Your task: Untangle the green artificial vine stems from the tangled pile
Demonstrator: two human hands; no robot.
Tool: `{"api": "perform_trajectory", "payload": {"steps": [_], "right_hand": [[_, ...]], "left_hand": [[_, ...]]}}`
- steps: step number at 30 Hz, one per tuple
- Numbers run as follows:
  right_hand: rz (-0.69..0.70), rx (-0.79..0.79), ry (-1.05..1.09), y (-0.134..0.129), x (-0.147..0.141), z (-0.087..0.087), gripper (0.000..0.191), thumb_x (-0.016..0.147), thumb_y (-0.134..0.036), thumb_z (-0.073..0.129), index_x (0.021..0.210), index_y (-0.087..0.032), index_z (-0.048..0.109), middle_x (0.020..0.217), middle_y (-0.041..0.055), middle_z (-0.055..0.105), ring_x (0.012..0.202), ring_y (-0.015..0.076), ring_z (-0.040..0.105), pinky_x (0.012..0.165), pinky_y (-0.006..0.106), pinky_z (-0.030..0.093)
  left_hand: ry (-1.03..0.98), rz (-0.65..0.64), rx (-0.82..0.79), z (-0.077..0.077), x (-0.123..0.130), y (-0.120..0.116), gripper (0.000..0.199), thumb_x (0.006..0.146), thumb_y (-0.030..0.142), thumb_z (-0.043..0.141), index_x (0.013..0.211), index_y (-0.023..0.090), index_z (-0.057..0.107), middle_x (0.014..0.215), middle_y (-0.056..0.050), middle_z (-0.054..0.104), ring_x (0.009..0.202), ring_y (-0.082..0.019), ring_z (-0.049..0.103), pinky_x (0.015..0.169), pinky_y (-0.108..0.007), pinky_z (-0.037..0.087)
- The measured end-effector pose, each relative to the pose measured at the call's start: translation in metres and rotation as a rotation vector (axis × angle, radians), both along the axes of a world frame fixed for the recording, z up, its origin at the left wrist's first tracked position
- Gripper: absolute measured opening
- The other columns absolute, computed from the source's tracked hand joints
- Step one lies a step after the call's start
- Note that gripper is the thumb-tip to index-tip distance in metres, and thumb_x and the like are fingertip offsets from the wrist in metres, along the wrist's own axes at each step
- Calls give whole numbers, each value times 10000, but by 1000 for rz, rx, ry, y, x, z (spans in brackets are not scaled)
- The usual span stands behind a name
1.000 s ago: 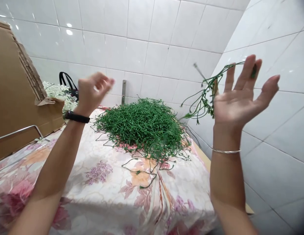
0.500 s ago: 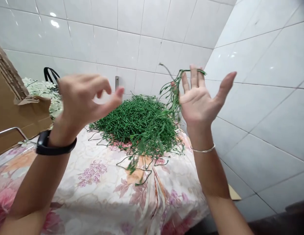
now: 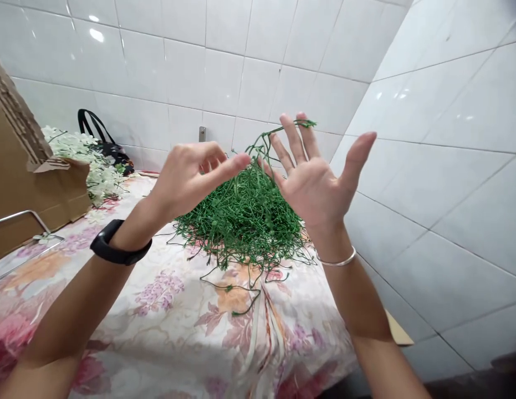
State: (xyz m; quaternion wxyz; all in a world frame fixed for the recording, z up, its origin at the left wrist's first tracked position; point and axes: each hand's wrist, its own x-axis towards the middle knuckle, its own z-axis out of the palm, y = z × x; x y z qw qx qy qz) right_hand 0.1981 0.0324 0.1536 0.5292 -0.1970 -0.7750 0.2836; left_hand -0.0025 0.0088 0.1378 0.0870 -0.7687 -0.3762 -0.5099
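Green plastic stems (image 3: 262,137) hang on the right hand (image 3: 318,185), spread maybe to carry them, near the loosely parted left hand (image 3: 190,176).

The left forearm (image 3: 70,321) slants up from the lower left corner to the left hand (image 3: 191,180) near mid-frame, its fingers loosely curled, its thumb stretched rightward and apart from them. The right forearm (image 3: 368,310) rises from the lower right; the right hand (image 3: 316,185) shows its palm, fingers raised and spread, thumb splayed wide.
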Motion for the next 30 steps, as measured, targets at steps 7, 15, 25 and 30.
{"api": "perform_trajectory", "payload": {"steps": [7,15,25,30], "right_hand": [[85,-67,28,7,0,1,619,702,-736,128,1129,-424,450,1311,-132,399,1234,192,359,900,393,413],[-109,-43,33,32,19,1,625,694,-741,230,1037,-322,543,1164,-24,559,1140,221,472,813,384,457],[-52,-32,8,40,17,-5,450,707,-619,408,970,-297,580,1122,-9,591,1077,207,524,817,384,468],[-27,-20,-28,32,12,-6,332,728,-511,459,908,-273,603,1061,1,613,1049,190,542,809,348,478]], "left_hand": [[-117,-332,-352,4,-14,15,135,745,276,543,771,179,633,729,-26,654,666,-132,603,586,-263,447],[-192,300,276,9,-43,24,209,797,281,512,915,162,637,792,-61,631,714,-159,559,632,-302,402],[176,94,323,5,-24,18,139,789,263,531,870,219,634,728,15,659,595,-99,541,613,-241,413],[240,71,285,1,-14,13,121,812,263,495,860,275,606,776,55,652,623,-103,549,667,-253,388]]}}
